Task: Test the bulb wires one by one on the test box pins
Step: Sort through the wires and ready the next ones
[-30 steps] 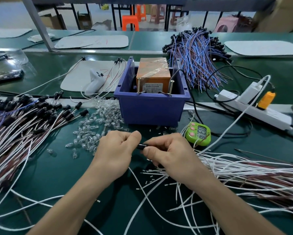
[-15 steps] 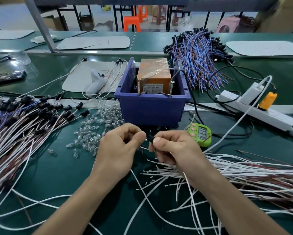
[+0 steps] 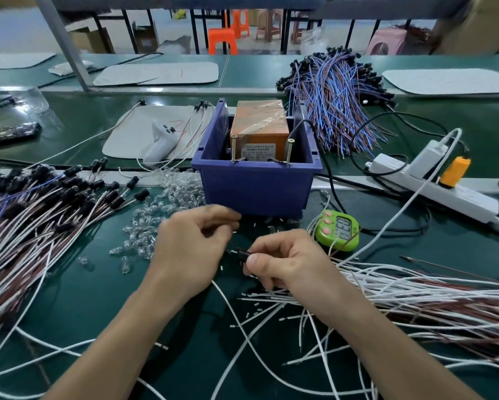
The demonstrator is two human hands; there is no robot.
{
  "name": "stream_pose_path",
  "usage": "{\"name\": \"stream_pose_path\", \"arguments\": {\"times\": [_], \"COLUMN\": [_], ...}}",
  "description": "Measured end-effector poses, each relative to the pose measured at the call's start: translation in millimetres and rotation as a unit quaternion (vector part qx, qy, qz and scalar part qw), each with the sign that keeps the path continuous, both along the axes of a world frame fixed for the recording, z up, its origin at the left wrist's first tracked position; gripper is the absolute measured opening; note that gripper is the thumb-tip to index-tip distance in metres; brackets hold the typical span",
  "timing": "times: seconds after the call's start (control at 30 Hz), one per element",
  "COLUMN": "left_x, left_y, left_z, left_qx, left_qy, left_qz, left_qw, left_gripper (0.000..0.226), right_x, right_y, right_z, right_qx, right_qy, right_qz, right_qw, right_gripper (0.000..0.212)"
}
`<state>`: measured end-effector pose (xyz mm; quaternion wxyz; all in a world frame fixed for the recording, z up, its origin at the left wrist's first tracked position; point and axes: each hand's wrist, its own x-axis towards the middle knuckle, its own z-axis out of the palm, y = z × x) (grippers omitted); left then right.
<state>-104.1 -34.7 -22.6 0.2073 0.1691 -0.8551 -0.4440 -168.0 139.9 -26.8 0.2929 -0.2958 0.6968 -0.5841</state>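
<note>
Parting from the left hand (image 3: 190,249), whose curled fingers (image 3: 223,219) hid any load, the right hand (image 3: 283,262) kept pinching the black socket (image 3: 240,253); the pins (image 3: 233,148) stood untouched.

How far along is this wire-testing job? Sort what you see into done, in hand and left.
Done, probably: the heap of wires with black sockets on the left. In hand: the right hand pinches a small black socket, the left hand curled close by; it is not yet at the two brass screw pins on the blue plastic bin. Left: the big heap of white and brown wires on the right.
</note>
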Motion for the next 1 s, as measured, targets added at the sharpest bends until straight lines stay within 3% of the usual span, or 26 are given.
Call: {"name": "stream_pose_path", "arguments": {"times": [0.07,0.13,0.2,0.43,0.7,0.83,1.0], "left_x": [3.8,6.9,7.2,3.7,4.2,3.9,10.4], "left_y": [-15.0,-31.0,-44.4,-71.1,-70.4,-64.9,-47.1], "left_z": [3.8,5.5,3.4,-0.9,-8.2,-7.5,4.6], "left_qx": [-0.139,-0.271,-0.315,-0.225,-0.297,-0.296,-0.215], "left_qy": [-0.019,-0.054,-0.087,-0.132,-0.072,0.012,0.055], "left_qz": [0.081,0.153,0.164,0.12,0.111,0.186,0.276], "left_qw": [0.987,0.949,0.931,0.958,0.946,0.937,0.935], "left_gripper": [0.034,0.036,0.036,0.022,0.014,0.011,0.011], "right_x": [0.4,0.8,0.8,1.0,2.0,1.7,0.4], "right_y": [0.5,0.2,0.8,0.1,-0.1,-1.0,-0.6], "right_z": [-0.1,-0.9,-2.3,-3.8,-2.0,-1.7,-0.4], "right_qx": [0.006,0.014,0.02,0.021,0.022,0.016,-0.002], "right_qy": [0.007,0.019,0.028,0.032,0.019,0.009,0.003], "right_qz": [0.001,0.002,0.0,0.004,-0.008,-0.027,-0.024], "right_qw": [1.0,1.0,0.999,0.999,1.0,0.999,1.0], "right_gripper": [0.026,0.027,0.027,0.027,0.02,0.023,0.024]}}
